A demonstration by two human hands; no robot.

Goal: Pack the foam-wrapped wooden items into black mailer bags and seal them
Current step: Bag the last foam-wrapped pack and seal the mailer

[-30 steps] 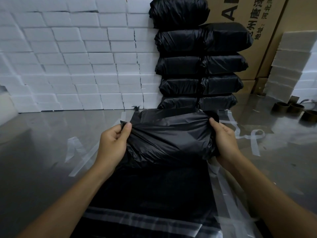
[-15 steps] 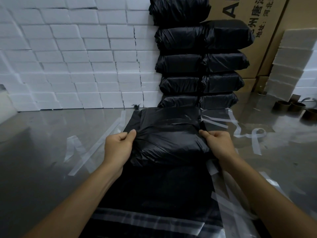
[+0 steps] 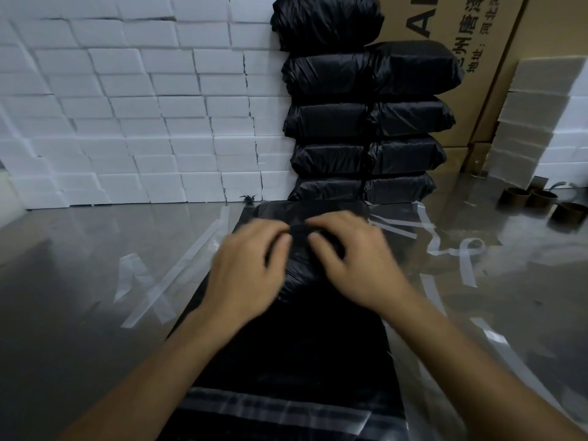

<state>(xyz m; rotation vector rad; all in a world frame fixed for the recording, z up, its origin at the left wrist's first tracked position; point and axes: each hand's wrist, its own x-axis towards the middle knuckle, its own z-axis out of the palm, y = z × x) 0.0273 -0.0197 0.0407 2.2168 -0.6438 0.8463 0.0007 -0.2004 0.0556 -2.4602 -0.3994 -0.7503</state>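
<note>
- Black mailer bag (image 3: 299,345) on a grey steel table (image 3: 63,297).
- Glossy black packed parcels (image 3: 366,122) stacked behind the bag.
- White foam blocks (image 3: 127,106) left of the parcels.
- Brown cardboard box (image 3: 477,43), black lettering.
- Clear tape strips (image 3: 467,265).

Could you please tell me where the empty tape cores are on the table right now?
In the head view, the three tape cores sit at the table's far right edge, just in front of the foam stack.
</note>
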